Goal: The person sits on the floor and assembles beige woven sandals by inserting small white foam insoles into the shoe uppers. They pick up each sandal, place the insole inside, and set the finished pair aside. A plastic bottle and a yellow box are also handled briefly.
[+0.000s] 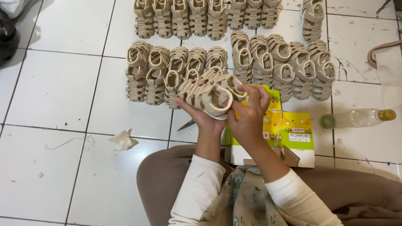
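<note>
A beige child's sandal (pixel 205 97) is held up just above the yellow-green box (pixel 274 132), the left hand (pixel 201 115) cupping its sole, the right hand (pixel 250 112) with fingers pinched on its heel strap. Beyond the box, sandal rows (pixel 226 71) line the floor; a fitting step, needing a steady tug.

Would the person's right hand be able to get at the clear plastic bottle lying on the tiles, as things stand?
Probably yes, once freed: the right hand is busy gripping a beige sandal, but the bottle lies on its side with only bare tile and the flat yellow-green box between them.
</note>
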